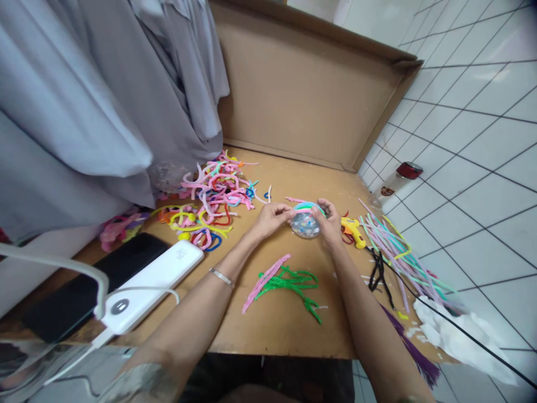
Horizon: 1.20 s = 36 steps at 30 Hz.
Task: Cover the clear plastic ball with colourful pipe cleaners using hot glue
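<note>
Between my hands is a clear ball point(306, 226) with shiny, colourful bits in it, just above or on the table. Pink, green and light-blue pipe cleaners point(304, 207) lie across its top. My left hand point(274, 218) pinches the pink pipe cleaner's left end. My right hand point(329, 220) grips the ball's right side, its thumb pressing on the strips. Nearer to me lie a bundle of green pipe cleaners point(293, 282) and a fuzzy pink piece point(265, 284). A yellow glue gun point(353, 232) is just right of my right hand.
Left are a tangled pipe-cleaner pile point(218, 193), a white power bank point(155, 285) and a black phone-like slab point(96, 285). Straight pipe cleaners point(388, 246), white fluff point(461, 336), a black cord point(453, 320) and a red-lidded bottle point(396, 183) are right. A cardboard wall point(302, 89) stands behind.
</note>
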Motion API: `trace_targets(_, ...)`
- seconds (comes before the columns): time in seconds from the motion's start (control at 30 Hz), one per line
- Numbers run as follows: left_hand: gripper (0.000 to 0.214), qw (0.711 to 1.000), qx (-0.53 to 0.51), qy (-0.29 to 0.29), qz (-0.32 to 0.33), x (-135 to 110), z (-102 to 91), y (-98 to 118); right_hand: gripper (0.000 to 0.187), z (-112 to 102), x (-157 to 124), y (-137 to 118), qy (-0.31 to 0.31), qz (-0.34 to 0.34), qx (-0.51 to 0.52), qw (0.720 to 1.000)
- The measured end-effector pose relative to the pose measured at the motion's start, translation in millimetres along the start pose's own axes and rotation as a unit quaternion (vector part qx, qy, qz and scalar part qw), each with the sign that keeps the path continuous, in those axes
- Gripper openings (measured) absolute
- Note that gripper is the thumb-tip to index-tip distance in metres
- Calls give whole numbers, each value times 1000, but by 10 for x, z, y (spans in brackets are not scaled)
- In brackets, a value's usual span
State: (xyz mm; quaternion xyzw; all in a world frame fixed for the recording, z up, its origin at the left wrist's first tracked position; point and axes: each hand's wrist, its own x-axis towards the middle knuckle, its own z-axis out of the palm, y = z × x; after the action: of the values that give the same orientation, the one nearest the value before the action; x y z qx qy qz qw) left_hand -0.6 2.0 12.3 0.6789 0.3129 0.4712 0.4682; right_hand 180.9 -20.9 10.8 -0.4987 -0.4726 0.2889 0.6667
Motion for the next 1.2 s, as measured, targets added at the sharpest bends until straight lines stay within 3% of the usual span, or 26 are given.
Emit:
trace_targets(0.23, 39, 996, -63, -11, 64, 33, -60, -13, 48, 15, -15, 7, -10, -6, -1, 1000)
trace_targets(0.63, 28, 999, -10, -30, 6, 35, -40, -58, 48, 5, -30, 43, -21, 15, 4, 1000)
trace_targets(1.2, 15, 994, 96, 50, 31, 7, 146, 129, 47, 60, -67, 3, -19, -11, -9, 1000)
